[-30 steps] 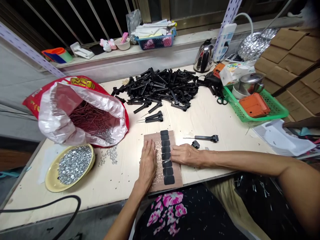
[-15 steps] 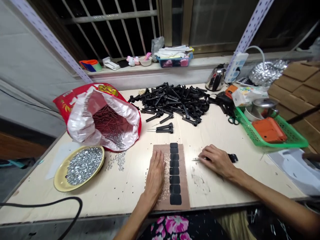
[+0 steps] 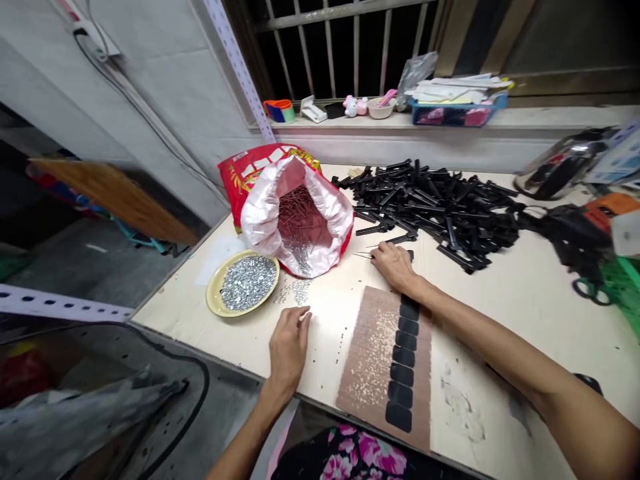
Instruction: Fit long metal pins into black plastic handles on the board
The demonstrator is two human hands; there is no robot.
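Observation:
My left hand [image 3: 289, 348] hovers over the table with its fingers loosely curled and nothing visible in them. It is nearest to a small scatter of silver nuts [image 3: 295, 291]. My right hand [image 3: 395, 267] rests at the near edge of a heap of black plastic pieces [image 3: 440, 217]. Its fingers close on a black piece with thin metal pins [image 3: 362, 255], which stick out to the left. A brown board [image 3: 367, 360] with a row of black pads [image 3: 403, 373] lies between my hands, nearer me, and is speckled with small pale bits.
A red woven sack [image 3: 240, 177] with white lining holds long dark nails. A yellow plate [image 3: 215, 287] holds silver nuts. Scissors, a kettle and a green basket stand at right. Items line the windowsill behind. The table's front edge runs diagonally at lower left.
The view has swung left. My left hand has come off the board toward the loose nuts. My right hand has moved from beside the board to the black heap, now holding pinned pieces.

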